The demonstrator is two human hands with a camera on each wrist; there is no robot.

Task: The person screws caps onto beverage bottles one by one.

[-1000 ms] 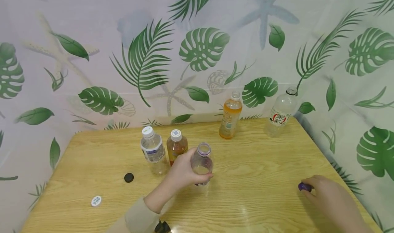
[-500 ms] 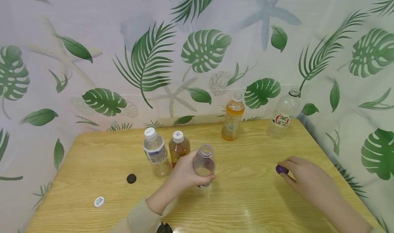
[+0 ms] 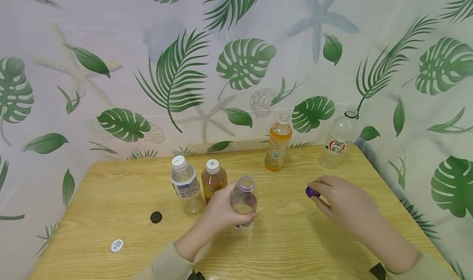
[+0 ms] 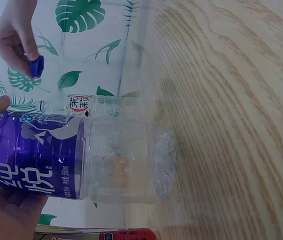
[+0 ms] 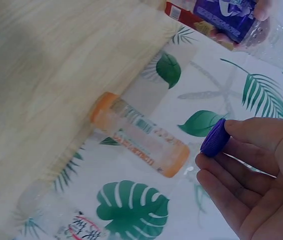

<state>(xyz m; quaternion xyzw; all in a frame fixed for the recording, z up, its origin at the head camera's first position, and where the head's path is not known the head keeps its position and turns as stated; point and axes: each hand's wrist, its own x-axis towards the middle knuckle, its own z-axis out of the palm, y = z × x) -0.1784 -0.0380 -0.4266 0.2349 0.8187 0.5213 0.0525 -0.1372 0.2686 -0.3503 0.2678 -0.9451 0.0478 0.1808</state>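
Observation:
My left hand (image 3: 221, 208) grips an uncapped clear bottle (image 3: 244, 198) upright around its middle; the left wrist view shows its purple label (image 4: 34, 152). Between thumb and fingertips, my right hand (image 3: 347, 208) pinches a purple cap (image 3: 312, 192), held above the table to the right of that bottle and apart from it. In the right wrist view the cap (image 5: 215, 138) sits at the tips of the thumb and fingers. Just left of the gripped bottle stand a white-capped brown bottle (image 3: 213, 179) and a white-capped clear bottle (image 3: 186, 189).
At the back of the wooden table (image 3: 122, 181) stand an uncapped orange-tinted bottle (image 3: 278, 143) and, further right, an uncapped large clear bottle (image 3: 337, 142). A black cap (image 3: 156, 217) and a white cap (image 3: 117, 245) lie on the left. Leaf-patterned cloth (image 3: 266, 21) hangs behind.
My right hand has moved left and away from me with the purple cap, closer to the gripped bottle. The left hand keeps its hold on the bottle in about the same place.

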